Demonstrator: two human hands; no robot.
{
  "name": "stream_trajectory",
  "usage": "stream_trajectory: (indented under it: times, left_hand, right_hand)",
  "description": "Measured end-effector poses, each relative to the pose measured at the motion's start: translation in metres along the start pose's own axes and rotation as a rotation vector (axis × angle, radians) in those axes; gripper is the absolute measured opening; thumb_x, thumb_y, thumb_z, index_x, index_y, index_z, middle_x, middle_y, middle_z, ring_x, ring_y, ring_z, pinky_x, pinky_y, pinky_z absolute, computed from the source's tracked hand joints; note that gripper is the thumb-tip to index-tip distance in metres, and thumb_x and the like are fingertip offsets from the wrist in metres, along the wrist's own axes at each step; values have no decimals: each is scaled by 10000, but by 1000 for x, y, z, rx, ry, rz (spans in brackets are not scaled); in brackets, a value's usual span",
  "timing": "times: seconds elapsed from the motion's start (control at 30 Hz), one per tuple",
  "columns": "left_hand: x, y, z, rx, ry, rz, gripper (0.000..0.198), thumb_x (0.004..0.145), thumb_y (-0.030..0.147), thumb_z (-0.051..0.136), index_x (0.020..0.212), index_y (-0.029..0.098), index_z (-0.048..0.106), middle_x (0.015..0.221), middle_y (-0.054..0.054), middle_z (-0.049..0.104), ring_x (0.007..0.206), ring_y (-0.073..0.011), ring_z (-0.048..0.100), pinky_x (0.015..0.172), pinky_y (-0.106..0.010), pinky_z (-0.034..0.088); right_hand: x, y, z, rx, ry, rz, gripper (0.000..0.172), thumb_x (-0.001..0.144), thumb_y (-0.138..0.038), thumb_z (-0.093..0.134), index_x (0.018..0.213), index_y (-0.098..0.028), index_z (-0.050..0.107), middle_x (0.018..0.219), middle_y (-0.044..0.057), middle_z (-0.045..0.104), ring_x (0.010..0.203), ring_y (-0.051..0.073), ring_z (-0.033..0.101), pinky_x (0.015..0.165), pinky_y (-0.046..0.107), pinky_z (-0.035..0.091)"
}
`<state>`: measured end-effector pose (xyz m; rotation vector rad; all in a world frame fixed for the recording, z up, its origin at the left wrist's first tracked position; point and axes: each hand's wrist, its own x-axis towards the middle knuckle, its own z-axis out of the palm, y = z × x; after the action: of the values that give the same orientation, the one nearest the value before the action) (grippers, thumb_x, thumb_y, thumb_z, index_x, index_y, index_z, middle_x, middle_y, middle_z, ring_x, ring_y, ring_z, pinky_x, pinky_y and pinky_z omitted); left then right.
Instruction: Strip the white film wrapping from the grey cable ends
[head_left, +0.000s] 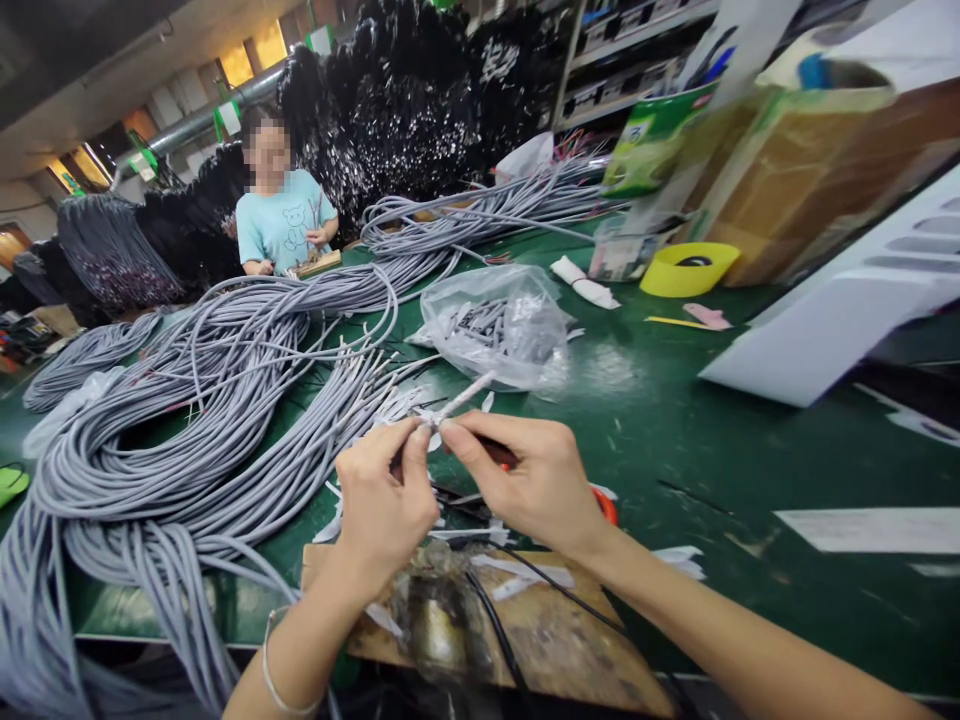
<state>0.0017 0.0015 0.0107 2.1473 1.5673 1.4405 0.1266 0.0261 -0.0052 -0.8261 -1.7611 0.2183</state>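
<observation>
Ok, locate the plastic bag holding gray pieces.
In the head view, the plastic bag lies on the green table just beyond the right hand, with gray cables to its left.

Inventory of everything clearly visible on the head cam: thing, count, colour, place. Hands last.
thin piece: one, pale, pinched mid-frame
cable bundles: several, grey, left and back
plastic bag: one, clear, grey pieces inside, mid-table
rolled item: one, white, right of bag
ring: one, yellow, right
pouch: one, green, upper right
small scrap: one, pink, near ring
box: one, brown, upper right
slotted panel: one, white, right edge
strips: two, white, lower right
scraps: many, white, around the board
board: one, brown, near table edge
handle: at least one, orange-red, by right wrist
hanging strands: uncounted, black, background
co-worker: one, light-blue shirt, across table
table: one, green, underneath
left hand: one, bare, on thin piece
right hand: one, bare, on thin piece
</observation>
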Motion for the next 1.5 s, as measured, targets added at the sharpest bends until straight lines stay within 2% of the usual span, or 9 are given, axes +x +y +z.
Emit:
stream_trajectory:
  times: [0.17, 0.37, 0.53, 0.73, 0.83, 1.0, 1.2, 1.3, 1.5]
  left_hand:
    - [-2, 0, 1, -123, 1, -130, 242, 833, 223, 466, 763, 112, 669, 615, -45, 650, 490, -120, 547, 462, -213, 402]
    - [-5, -1, 4, -112, 45, -86, 228, 815, 223, 483, 760, 130, 684, 635, -62, 661, 528, -137, 571, 510, -226, 440]
    - [-1, -3, 2, -312, 34, -230, 210, 796, 232, 500, 740, 124, 671, 659, -55, 677, 586, -150, 605, 548, -226, 469]
    - [-5, 0, 4, -317, 8, -224, 195, 777, 231, 512, 727, 115, 661, 627, -52, 651, 561, -137, 578, 550, -223, 452]
    - [1, -5, 3, -394, 27, -283, 173, 757, 235, 530, 713, 117, 647, 634, -40, 630, 566, -119, 560, 543, -207, 434]
    - [18, -24, -7, -619, 236, -562, 262, 710, 374, 592, 627, 130, 549, 437, 94, 297, 364, -31, 234, 360, -169, 192]
    - [12, -16, -8, -750, -40, -521, 416, 702, 507, 601, 572, 137, 464, 488, 73, 328, 390, -14, 208, 362, -169, 137]
    - [9, -9, -8, -810, -90, -538, 438, 680, 554, 605, 614, 138, 485, 470, 86, 289, 379, -15, 199, 354, -161, 136]
    - [10, -4, -8, -947, -247, -628, 466, 622, 574, 650, 637, 146, 467, 447, 111, 247, 348, 3, 125, 325, -145, 97]
  right_hand:
    - [-3, 0, 3, -110, 100, -196, 222, 831, -173, 489, 652, -173, 620, 590, 22, 661, 510, 111, 588, 529, 207, 431]
    - [-1, -3, 5, -98, 76, -69, 285, 850, -206, 463, 596, -168, 585, 472, -11, 571, 378, 76, 467, 404, 188, 370]
    - [-4, -4, 9, -206, 164, -289, 209, 823, -163, 501, 645, -171, 612, 537, 16, 629, 466, 105, 557, 498, 206, 419]
    - [0, -6, 9, -104, 119, -85, 269, 844, -191, 465, 599, -164, 572, 466, -17, 554, 378, 71, 466, 403, 181, 364]
    - [-7, -10, 11, -131, 157, -206, 219, 826, -165, 489, 635, -175, 594, 524, 6, 602, 449, 95, 530, 469, 207, 410]
    - [-20, -20, 15, -86, 115, -359, 333, 857, -232, 435, 551, -240, 566, 417, -28, 513, 380, 100, 469, 415, 232, 370]
    - [2, -4, 9, -163, 107, -23, 280, 860, -222, 448, 617, -180, 579, 531, -4, 605, 443, 91, 526, 452, 204, 382]
    - [5, 1, 10, -181, 33, -47, 272, 856, -243, 465, 641, -165, 612, 573, 10, 639, 495, 112, 572, 492, 213, 394]
    - [1, -4, 12, -136, 57, -77, 246, 852, -213, 477, 663, -152, 623, 604, 17, 655, 522, 116, 588, 517, 213, 401]
